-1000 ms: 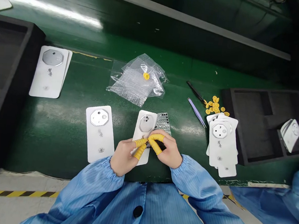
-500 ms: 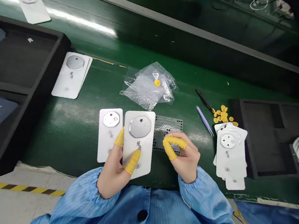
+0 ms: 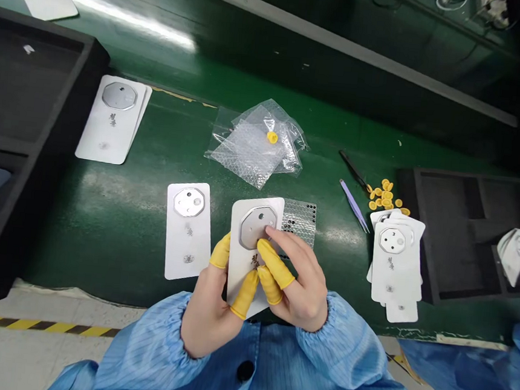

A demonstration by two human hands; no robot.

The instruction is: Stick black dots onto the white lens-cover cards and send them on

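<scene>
My left hand (image 3: 212,313), with yellow finger cots on thumb and finger, holds a white phone back cover (image 3: 239,269) upright, gripping it by its left side. The cover has an octagonal silver camera plate (image 3: 252,234) and dark characters below it. My right hand (image 3: 301,293) rests over the cover's right side. Its cotted index finger and thumb are drawn close together just below the camera plate, and a bare finger touches the plate's right edge. Whatever lies between those fingertips is hidden. Behind the cover lies a clear sheet with small black dots (image 3: 305,223), partly covered.
Another white back cover (image 3: 177,236) lies to the left, more at far left (image 3: 96,135) and in a stack (image 3: 399,274) at right. Purple tweezers (image 3: 354,204), black tweezers (image 3: 352,168), loose yellow finger cots (image 3: 386,198), plastic bags (image 3: 250,148) and black trays (image 3: 447,236) surround them.
My right hand has moved left from above the dotted sheet onto the cover, and its fingers now touch it. The held cover has shifted slightly right. The camera view has shifted a little.
</scene>
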